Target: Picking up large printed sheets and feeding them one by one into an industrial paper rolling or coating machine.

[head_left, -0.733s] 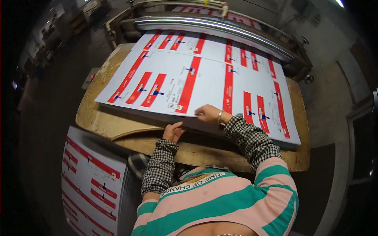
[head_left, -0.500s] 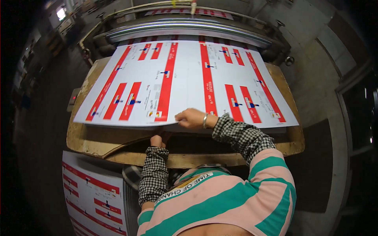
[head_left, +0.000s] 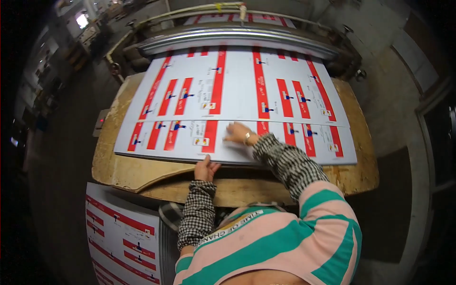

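A printed sheet (head_left: pixel 237 88), white with red bands and small blue figures, lies partly under a metal roller (head_left: pixel 237 40). Its near edge rests across a stack of matching sheets (head_left: pixel 237 154), whose front strip shows. Over that strip is my right hand (head_left: pixel 240 134), with a bracelet at the wrist. Its fingers look apart, somewhat smeared by motion, and hold nothing visible. My left hand (head_left: pixel 206 169) is at the stack's near edge, fingers spread, the tips touching or very close to the paper. Both forearms wear black-and-white checked sleeves.
The stack sits on a worn wooden board (head_left: pixel 118 168) with a curved cutout in front. Below left stands another pile of printed sheets (head_left: pixel 121 228). A handwheel (head_left: pixel 361 75) is at the machine's right. More printed paper (head_left: pixel 266 19) shows beyond the roller.
The top sheet has slid away from me toward the roller, baring a strip of the stack. My right hand has let go of its edge. My left hand has come up, its fingers now spread.
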Action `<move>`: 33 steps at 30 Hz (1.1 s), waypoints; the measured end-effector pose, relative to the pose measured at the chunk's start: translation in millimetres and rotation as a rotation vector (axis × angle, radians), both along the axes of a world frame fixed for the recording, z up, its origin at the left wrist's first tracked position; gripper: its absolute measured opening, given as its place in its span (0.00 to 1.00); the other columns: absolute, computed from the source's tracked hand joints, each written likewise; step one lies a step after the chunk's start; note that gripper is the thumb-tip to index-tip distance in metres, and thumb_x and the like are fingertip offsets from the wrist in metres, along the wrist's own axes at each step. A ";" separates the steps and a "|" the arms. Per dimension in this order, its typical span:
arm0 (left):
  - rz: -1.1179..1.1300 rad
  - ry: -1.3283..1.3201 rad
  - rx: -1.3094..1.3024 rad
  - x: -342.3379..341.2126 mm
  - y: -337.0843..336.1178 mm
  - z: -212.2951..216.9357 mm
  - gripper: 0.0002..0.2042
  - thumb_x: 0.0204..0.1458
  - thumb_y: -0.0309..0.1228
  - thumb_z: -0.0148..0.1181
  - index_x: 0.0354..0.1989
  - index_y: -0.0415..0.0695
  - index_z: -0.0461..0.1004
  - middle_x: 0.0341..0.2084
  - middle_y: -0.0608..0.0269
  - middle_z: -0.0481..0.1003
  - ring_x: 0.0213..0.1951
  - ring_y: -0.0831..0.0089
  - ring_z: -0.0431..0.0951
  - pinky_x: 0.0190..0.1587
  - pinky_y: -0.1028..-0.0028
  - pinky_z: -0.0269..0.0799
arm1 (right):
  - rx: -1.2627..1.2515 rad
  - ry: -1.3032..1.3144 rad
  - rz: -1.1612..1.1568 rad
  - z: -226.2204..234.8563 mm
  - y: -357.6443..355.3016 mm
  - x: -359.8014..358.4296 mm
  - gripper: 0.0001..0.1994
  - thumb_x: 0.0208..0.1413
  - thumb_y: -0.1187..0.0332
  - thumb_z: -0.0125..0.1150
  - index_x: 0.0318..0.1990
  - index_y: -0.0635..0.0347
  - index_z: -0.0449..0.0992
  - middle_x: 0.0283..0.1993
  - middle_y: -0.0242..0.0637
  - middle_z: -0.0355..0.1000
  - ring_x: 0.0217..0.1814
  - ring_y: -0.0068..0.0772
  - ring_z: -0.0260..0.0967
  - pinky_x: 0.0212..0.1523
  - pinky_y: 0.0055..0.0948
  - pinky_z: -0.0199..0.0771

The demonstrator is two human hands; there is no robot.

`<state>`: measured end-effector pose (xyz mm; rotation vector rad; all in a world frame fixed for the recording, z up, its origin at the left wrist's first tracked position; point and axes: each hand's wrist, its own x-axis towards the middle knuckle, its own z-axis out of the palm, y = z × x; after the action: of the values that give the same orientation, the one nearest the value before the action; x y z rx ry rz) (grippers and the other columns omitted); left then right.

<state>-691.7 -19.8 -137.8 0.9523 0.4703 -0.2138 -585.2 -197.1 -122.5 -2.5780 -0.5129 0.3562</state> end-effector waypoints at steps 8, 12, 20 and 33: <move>-0.080 -0.010 -0.104 -11.9 8.3 14.9 0.04 0.41 0.23 0.54 0.27 0.39 0.68 0.19 0.65 0.71 0.22 0.76 0.72 0.29 0.75 0.74 | -0.052 -0.216 0.301 5.2 -6.4 -48.2 0.18 0.37 0.58 0.55 0.34 0.64 0.70 0.43 0.49 0.64 0.43 0.46 0.61 0.40 0.37 0.64; -0.013 -0.026 -0.109 -16.5 13.7 12.8 0.13 0.44 0.23 0.46 0.39 0.32 0.64 0.37 0.53 0.68 0.40 0.59 0.69 0.42 0.62 0.67 | 0.226 -0.018 0.286 71.2 -8.8 -46.6 0.09 0.40 0.69 0.47 0.29 0.62 0.71 0.26 0.47 0.68 0.29 0.46 0.66 0.31 0.34 0.65; 0.059 0.067 0.091 -7.3 -3.2 37.9 0.16 0.42 0.20 0.36 0.42 0.29 0.61 0.38 0.45 0.66 0.39 0.55 0.70 0.39 0.57 0.69 | 0.232 0.100 0.310 35.9 -15.6 -64.6 0.12 0.42 0.71 0.48 0.35 0.65 0.70 0.44 0.46 0.66 0.46 0.44 0.63 0.45 0.30 0.64; -0.011 0.058 -0.037 -2.2 1.8 -4.7 0.14 0.51 0.29 0.44 0.44 0.36 0.59 0.37 0.55 0.67 0.36 0.62 0.71 0.37 0.64 0.70 | -0.058 0.104 0.240 -0.4 0.5 -12.5 0.33 0.34 0.49 0.59 0.47 0.62 0.64 0.52 0.53 0.56 0.56 0.50 0.49 0.53 0.38 0.53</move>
<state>-693.9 -18.0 -142.6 0.9148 0.5133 -0.2598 -597.7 -196.6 -123.0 -2.5411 -0.7866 0.5919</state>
